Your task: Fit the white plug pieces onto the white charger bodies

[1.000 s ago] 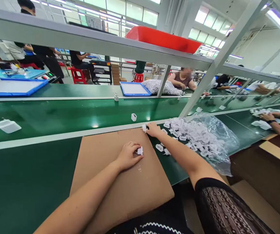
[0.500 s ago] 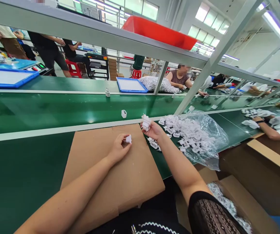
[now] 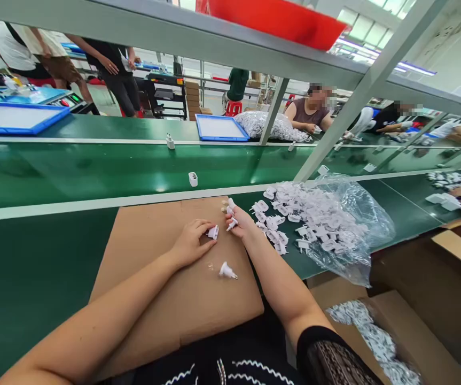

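My left hand (image 3: 190, 241) is closed on a white plug piece (image 3: 213, 232), its open end facing right, above the cardboard sheet (image 3: 146, 278). Just to the right, my right hand (image 3: 243, 223) holds a small bunch of white plug pieces (image 3: 231, 209), with metal pins sticking out from between the fingers. Below both hands, a loose plug piece (image 3: 227, 271) shows over the cardboard, pins to the lower right; whether it touches the sheet I cannot tell. Beside my right wrist, a heap of similar plug pieces (image 3: 318, 214) spills from a clear plastic bag (image 3: 368, 211).
Beyond a pale rail, white charger housings (image 3: 193, 179) stand on the green conveyor belt (image 3: 134, 174). A metal frame post (image 3: 334, 128) slants down behind the heap. Blue-rimmed trays (image 3: 222, 139) lie across the belt. At lower right is an open carton (image 3: 410, 321) with bagged parts. Co-workers sit opposite and at right.
A loose plug piece now shows over the cardboard below my hands. My right hand has come lower and nearer to my left, its pieces turned. The camera view has tilted down slightly.
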`<state>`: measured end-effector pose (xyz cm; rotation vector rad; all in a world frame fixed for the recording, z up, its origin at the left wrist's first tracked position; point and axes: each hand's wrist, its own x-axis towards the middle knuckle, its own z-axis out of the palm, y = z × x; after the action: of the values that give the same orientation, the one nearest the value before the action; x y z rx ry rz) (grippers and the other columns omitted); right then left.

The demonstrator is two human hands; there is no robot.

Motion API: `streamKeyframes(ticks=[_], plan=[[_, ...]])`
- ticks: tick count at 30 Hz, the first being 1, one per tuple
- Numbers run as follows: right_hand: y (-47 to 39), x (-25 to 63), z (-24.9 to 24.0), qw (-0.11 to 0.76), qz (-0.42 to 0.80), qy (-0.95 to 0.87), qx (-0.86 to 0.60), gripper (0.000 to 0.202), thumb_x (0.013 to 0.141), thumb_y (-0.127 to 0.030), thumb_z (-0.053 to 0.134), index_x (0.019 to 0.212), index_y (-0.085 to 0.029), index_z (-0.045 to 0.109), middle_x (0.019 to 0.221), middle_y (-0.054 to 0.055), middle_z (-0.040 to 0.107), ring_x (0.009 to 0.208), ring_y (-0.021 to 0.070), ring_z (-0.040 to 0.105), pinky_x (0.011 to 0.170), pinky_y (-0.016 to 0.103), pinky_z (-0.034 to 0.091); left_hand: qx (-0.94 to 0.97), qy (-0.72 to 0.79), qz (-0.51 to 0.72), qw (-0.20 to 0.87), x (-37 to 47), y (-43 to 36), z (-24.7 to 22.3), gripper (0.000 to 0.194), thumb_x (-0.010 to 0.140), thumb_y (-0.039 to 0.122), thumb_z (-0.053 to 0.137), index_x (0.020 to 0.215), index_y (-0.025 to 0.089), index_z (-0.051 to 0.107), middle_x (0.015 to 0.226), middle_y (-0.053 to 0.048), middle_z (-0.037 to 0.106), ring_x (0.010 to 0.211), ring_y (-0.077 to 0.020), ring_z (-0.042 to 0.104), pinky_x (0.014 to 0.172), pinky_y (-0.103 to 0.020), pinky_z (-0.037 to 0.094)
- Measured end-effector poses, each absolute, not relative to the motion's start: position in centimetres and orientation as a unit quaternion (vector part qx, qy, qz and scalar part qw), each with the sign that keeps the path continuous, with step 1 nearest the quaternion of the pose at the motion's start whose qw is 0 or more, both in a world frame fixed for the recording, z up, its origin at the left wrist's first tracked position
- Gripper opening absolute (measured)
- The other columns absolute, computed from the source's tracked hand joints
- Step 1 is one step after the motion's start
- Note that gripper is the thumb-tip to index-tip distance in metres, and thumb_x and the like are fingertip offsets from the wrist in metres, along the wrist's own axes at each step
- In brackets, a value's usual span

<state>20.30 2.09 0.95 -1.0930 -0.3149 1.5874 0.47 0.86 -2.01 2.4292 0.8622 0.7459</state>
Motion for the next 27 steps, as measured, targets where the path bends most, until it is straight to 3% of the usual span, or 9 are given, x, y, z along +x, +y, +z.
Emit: streamKeyframes(ticks=[4, 8, 11, 16, 20, 23, 27], plan=[[1.5, 20.2, 1.1, 0.565, 0.633, -0.182, -0.496, 0.014, 0.083, -0.024, 0.064, 0.095, -0.019, 0.059, 0.074, -0.002, 0.058, 0.048, 0.0042, 0.047, 0.034, 0.011, 0.03, 0.869, 0.338, 0.277, 0.231, 0.6, 1.0, -2.0, 0.042, 0.082, 0.036, 0.064, 0.122, 0.022, 0.061, 0.126, -0.01, 0.063, 0.121, -0.0305, 0.055, 0.107, -0.05, 0.042], [0.4, 19.8, 1.2, 0.552, 0.594, -0.235, -0.537, 0.032, 0.07, -0.017, 0.065, 0.101, -0.02, 0.061, 0.075, -0.003, 0.058, 0.053, 0.0066, 0.051, 0.035, 0.013, 0.03, 0.819, 0.381, 0.312, 0.294, 0.6, 1.4, -2.1, 0.048, 0.075, 0.027, 0.057, 0.123, 0.02, 0.059, 0.127, -0.01, 0.062, 0.12, -0.0276, 0.057, 0.108, -0.046, 0.044], [-0.2, 19.4, 0.8, 0.539, 0.565, -0.271, -0.562, 0.04, 0.066, -0.017, 0.064, 0.106, -0.021, 0.059, 0.076, -0.004, 0.058, 0.055, 0.0079, 0.051, 0.036, 0.015, 0.029, 0.789, 0.404, 0.317, 0.338, 0.8, 1.5, -2.0, 0.047, 0.072, 0.027, 0.054, 0.117, 0.02, 0.061, 0.125, -0.009, 0.063, 0.121, -0.0271, 0.056, 0.111, -0.046, 0.042], [-0.9, 20.5, 1.4, 0.48, 0.567, -0.356, -0.567, 0.033, 0.056, -0.012, 0.066, 0.088, -0.018, 0.065, 0.07, -0.004, 0.06, 0.05, 0.0081, 0.046, 0.04, 0.019, 0.032, 0.695, 0.482, 0.299, 0.442, 1.1, 2.1, -0.9, 0.045, 0.068, 0.028, 0.06, 0.113, 0.021, 0.064, 0.12, -0.007, 0.067, 0.113, -0.0264, 0.062, 0.103, -0.043, 0.049], [-2.1, 22.8, 3.5, 0.35, 0.528, -0.551, -0.544, 0.032, 0.057, -0.021, 0.081, 0.086, -0.018, 0.069, 0.069, -0.004, 0.059, 0.058, 0.0098, 0.049, 0.051, 0.021, 0.037, 0.655, 0.541, 0.316, 0.422, 0.4, 5.4, 0.6, 0.04, 0.074, 0.03, 0.059, 0.111, 0.018, 0.064, 0.104, -0.008, 0.07, 0.096, -0.0247, 0.066, 0.09, -0.042, 0.054], [-3.7, 23.3, 5.3, 0.219, 0.499, -0.654, -0.525, 0.038, 0.055, -0.027, 0.088, 0.087, -0.02, 0.07, 0.073, -0.003, 0.062, 0.065, 0.0121, 0.054, 0.057, 0.022, 0.04, 0.637, 0.584, 0.366, 0.347, -0.9, 9.9, 1.8, 0.04, 0.072, 0.023, 0.058, 0.112, 0.017, 0.062, 0.116, -0.01, 0.064, 0.104, -0.0258, 0.062, 0.098, -0.045, 0.049], [-6.2, 21.3, 7.1, -0.002, 0.411, -0.804, -0.429, 0.042, 0.057, -0.018, 0.084, 0.097, -0.023, 0.071, 0.082, -0.002, 0.068, 0.074, 0.0157, 0.061, 0.056, 0.023, 0.034, 0.613, 0.658, 0.387, 0.202, -2.7, 16.1, 2.6, 0.053, 0.065, 0.014, 0.065, 0.118, 0.017, 0.059, 0.132, -0.013, 0.054, 0.122, -0.0319, 0.052, 0.108, -0.048, 0.042]])
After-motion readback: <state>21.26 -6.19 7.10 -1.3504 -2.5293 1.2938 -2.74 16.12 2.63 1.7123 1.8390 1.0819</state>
